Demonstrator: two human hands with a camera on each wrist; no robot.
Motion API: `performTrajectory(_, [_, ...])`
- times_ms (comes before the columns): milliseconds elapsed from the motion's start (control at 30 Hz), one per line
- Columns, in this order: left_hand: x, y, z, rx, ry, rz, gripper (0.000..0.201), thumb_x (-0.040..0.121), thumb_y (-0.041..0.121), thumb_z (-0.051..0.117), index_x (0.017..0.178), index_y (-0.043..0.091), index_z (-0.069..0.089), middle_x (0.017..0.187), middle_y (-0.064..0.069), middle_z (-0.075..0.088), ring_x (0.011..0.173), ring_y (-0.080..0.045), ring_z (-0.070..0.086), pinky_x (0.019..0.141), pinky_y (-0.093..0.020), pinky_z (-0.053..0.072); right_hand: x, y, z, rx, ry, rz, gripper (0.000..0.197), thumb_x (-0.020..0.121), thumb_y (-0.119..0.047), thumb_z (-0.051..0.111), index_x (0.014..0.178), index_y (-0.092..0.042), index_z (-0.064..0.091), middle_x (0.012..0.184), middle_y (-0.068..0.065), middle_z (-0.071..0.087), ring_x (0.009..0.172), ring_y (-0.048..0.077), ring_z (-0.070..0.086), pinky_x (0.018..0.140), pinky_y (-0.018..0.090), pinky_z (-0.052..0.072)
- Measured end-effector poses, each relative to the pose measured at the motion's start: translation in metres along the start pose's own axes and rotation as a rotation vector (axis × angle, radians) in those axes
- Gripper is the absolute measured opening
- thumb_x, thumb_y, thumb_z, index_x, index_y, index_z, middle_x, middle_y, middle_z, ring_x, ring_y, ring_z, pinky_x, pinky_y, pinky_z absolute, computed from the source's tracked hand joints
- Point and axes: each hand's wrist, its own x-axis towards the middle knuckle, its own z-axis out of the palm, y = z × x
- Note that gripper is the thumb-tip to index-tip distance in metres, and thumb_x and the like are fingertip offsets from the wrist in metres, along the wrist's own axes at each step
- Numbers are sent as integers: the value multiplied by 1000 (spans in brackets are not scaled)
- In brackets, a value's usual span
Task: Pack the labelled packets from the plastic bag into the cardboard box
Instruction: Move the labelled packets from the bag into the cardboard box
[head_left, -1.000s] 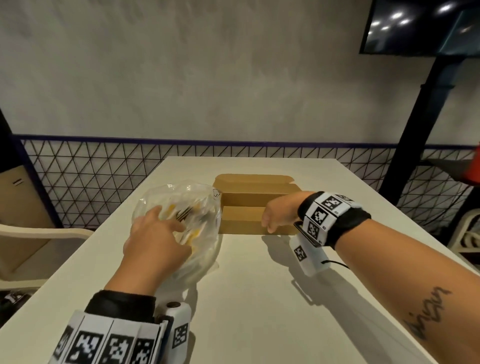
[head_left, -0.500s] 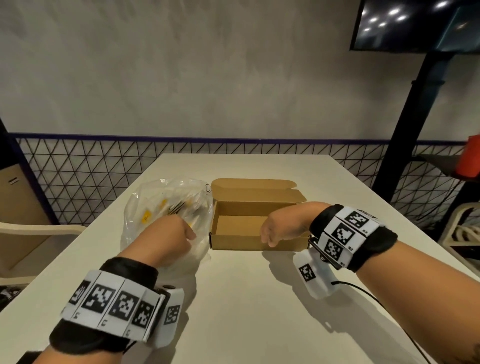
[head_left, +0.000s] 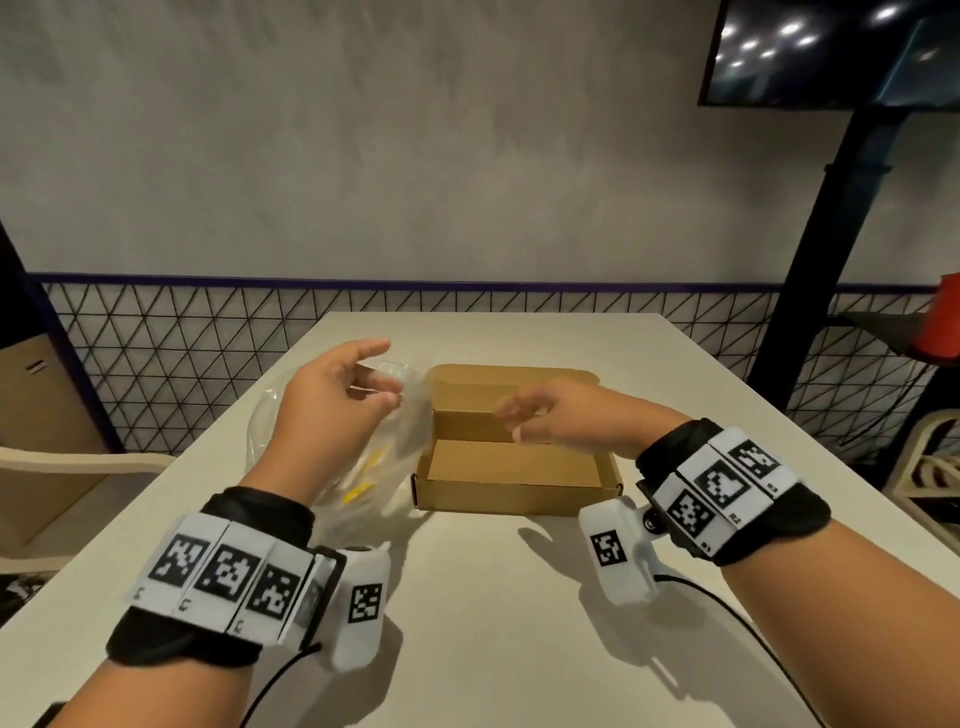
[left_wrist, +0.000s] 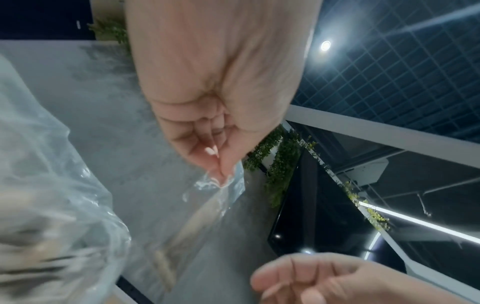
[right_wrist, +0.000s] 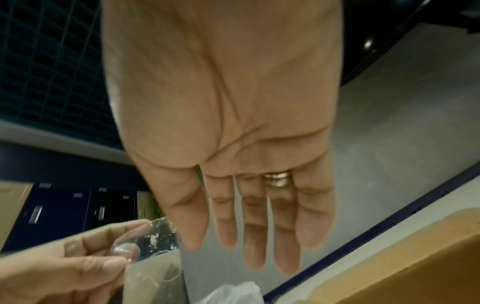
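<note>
The left hand (head_left: 332, 400) is raised above the table (head_left: 493, 597), its thumb and fingers (left_wrist: 221, 164) pinching the upper edge of the clear plastic bag (head_left: 384, 452) and holding that edge up; the left wrist view shows the film gathered at the fingertips and hanging down from them toward the lower left; the bulk of the bag sits on the table just to the left of the cardboard box (head_left: 519, 483), its side touching or almost touching the box's left wall; yellow patches (head_left: 363, 475) show through the film low in the bag, which may be the labelled packets, though they are too blurred to tell apart or count; the box lies open with its lid flap standing up at the far side, and only its bare brown floor shows; the right hand (head_left: 545, 418) hangs over the box's far half, holding nothing, its fingers (right_wrist: 255, 226) straight and spread a little with the palm toward the wrist camera and a gold ring (right_wrist: 277, 179) on one finger; it is close to the pinched bag edge but not touching it; both wrists wear black bands with square black-and-white markers and a small white camera unit below; a pale chair (head_left: 78, 462) stands to the left of the table.
</note>
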Motion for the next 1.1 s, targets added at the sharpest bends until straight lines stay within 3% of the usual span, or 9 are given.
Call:
performTrajectory(133, [1,11,19,-207,-64,-2,31,84,-2,62,108,18,61,87,-2,67,84,-18,65,75,-23,54,3,-1,-6,225,168,-69,38,91,-17,56,128,-20,51,106,-1,61,97,14,59,85,25,48])
performTrajectory(267, [7,18,37,-326,-145,-8,19,86,0,60,94,17,62,88,-3,67,79,-12,65,68,-17,53,10,4,-7,278,223,-73,31,90,-19,59,121,-19,56,84,-4,56,74,9,52,66,21,44])
performTrajectory(400, [21,21,49,-401,-164,-26,19,87,-1,59,89,18,61,87,-4,64,80,-14,63,67,-19,53,18,13,-11,342,282,-87,6,90,-17,58,90,-15,64,75,-4,54,64,8,45,60,21,40])
performTrajectory(500, [31,26,53,-463,-223,-22,31,87,-1,57,106,23,56,85,-1,60,81,-13,62,66,-20,56,22,19,-20,397,307,-88,13,93,-14,53,81,-15,59,71,-3,53,60,9,44,57,19,40])
performTrajectory(567, [37,29,54,-427,-377,6,53,87,0,56,123,36,44,93,-1,58,85,-12,62,66,-23,56,24,23,-27,429,292,-85,16,94,-13,49,80,-15,56,66,-3,50,58,10,42,56,19,39])
performTrajectory(633, [42,33,57,-312,-582,42,71,85,-4,56,127,48,34,107,-1,55,91,-15,62,66,-25,55,27,27,-34,428,251,-66,18,95,-13,47,79,-16,54,66,-1,47,58,10,40,56,20,37])
performTrajectory(700, [46,35,61,-209,-672,64,77,84,-11,54,123,52,34,114,-1,52,94,-17,64,72,-28,57,30,32,-38,406,214,-33,18,95,-14,47,79,-17,55,69,0,48,59,12,40,57,21,37])
performTrajectory(867, [52,26,71,24,-606,211,62,83,1,62,106,54,39,108,10,52,90,-11,63,76,-21,57,39,41,-35,320,107,32,16,93,-15,50,80,-19,59,74,-1,53,65,13,44,65,25,41])
performTrajectory(1100, [56,14,77,146,-491,307,17,75,21,72,75,32,59,102,16,48,99,1,46,80,-17,43,47,38,-26,270,50,39,13,93,-16,51,86,-16,61,77,0,59,67,13,53,66,25,46])
